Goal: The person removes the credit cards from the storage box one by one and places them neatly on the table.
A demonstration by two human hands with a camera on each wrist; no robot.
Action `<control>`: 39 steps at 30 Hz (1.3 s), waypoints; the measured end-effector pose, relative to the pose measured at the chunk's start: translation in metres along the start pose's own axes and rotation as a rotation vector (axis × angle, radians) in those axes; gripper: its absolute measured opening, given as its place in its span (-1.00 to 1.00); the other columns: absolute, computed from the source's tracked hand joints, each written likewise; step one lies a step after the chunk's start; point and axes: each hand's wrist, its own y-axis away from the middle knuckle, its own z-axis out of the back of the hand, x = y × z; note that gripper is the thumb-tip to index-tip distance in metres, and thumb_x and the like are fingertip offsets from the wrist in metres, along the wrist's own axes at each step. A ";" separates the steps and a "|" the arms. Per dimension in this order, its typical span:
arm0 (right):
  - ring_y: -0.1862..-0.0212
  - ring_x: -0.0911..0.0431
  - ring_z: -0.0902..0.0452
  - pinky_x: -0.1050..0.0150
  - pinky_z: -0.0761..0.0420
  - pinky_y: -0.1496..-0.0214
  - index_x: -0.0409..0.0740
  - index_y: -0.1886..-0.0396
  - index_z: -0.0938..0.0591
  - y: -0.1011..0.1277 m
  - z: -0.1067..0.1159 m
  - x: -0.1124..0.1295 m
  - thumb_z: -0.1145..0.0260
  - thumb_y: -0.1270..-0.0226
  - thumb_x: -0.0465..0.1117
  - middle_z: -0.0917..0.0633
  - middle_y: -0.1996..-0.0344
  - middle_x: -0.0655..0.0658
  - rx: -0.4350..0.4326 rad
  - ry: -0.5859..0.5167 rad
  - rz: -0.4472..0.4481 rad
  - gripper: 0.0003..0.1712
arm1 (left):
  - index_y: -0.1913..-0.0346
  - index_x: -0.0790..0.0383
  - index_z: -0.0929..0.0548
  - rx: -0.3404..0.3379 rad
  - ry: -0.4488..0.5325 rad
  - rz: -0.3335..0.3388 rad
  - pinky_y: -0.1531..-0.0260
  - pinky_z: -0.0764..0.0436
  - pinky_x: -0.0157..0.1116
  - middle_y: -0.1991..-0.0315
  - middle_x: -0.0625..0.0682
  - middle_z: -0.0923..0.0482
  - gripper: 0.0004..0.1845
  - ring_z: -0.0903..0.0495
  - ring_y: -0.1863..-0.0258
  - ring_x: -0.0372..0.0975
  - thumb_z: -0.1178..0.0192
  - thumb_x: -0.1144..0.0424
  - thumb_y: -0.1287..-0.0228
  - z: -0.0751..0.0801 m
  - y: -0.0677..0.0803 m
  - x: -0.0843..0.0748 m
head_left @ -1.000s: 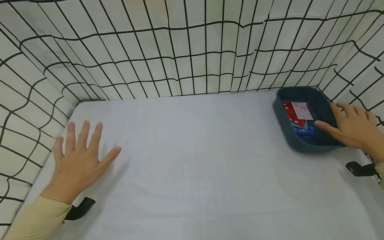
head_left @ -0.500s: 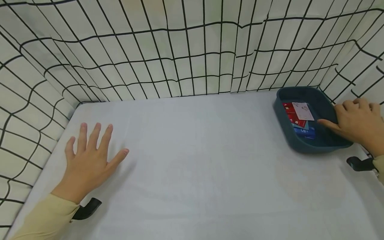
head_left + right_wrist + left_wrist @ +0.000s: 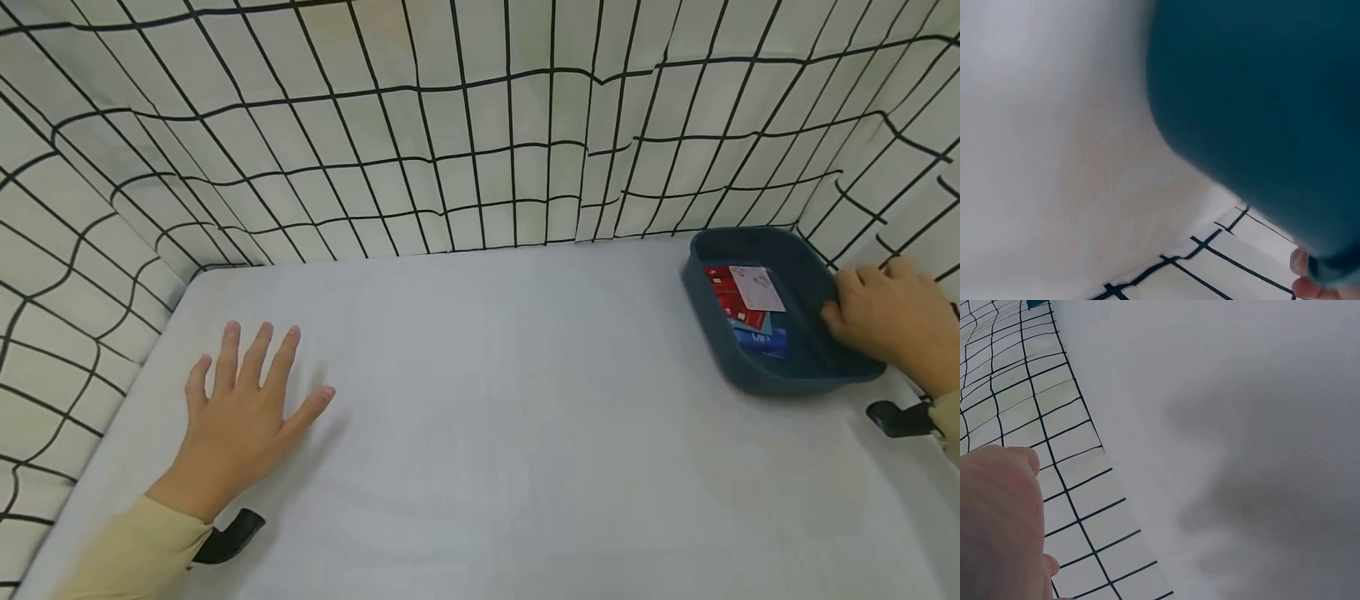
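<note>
Nearest: sleeve [image 3: 127, 554] and black mount [image 3: 231, 537] at the left wrist. Left hand [image 3: 236, 433] has its fingers spread, holds nothing, and is over the white worktop [image 3: 525, 442], casting a shadow there. Hands well apart.

Right hand [image 3: 896, 321] grips the right side of the bin [image 3: 787, 382], thumb inside, fingertips visible at the rim in the right wrist view. Finger pressure: cannot tell. Left hand is nowhere near the bin.

Bin is dark teal, open-topped, at the far right of the worktop, near the corner. Contents: a few overlapping cards toward its left side: red card [image 3: 722, 287], white card [image 3: 757, 287] lying over it, a light-blue edge under the red, and blue card [image 3: 765, 342] marked VIP nearest the front. Exact count unclear. Right part of the bin floor is bare.

Risks, my judgement: one-sided grip, so lifting by that rim would likely tip the bin and slide the cards left. Knuckles are close to the black mesh [image 3: 512, 148] on the right; a sideways pull could snag there. Mesh also runs behind, farthest back.
</note>
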 end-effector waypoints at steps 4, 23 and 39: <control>0.16 -0.38 -0.43 -0.25 -0.55 0.14 -0.58 0.09 -0.48 0.002 -0.001 -0.001 -0.17 -0.37 -0.20 -0.61 0.20 -0.56 0.018 -0.003 0.007 -0.58 | -0.68 0.08 0.04 0.003 0.006 -0.002 -0.45 0.22 0.44 -0.65 0.36 0.01 -0.04 0.43 -0.70 0.21 0.07 -0.41 -0.47 -0.001 -0.001 -0.005; 0.44 -0.08 -0.37 0.09 -0.39 0.36 -0.31 0.55 -0.48 0.012 0.008 0.007 -0.16 -0.38 -0.11 -0.58 0.60 -0.23 0.056 -0.059 0.110 -0.61 | -0.68 0.19 0.04 -0.055 0.125 -0.087 -0.49 0.19 0.37 -0.65 0.32 0.00 -0.03 0.34 -0.70 0.21 0.04 -0.35 -0.49 -0.010 -0.034 -0.062; 0.41 -0.10 -0.34 0.11 -0.27 0.36 -0.26 0.57 -0.44 0.023 0.010 0.021 -0.08 -0.42 -0.13 -0.53 0.61 -0.21 0.039 -0.165 0.081 -0.62 | -0.69 0.11 0.10 -0.031 0.213 -0.152 -0.55 0.22 0.31 -0.70 0.21 0.08 0.00 0.38 -0.72 0.14 0.12 -0.44 -0.47 -0.023 -0.070 -0.121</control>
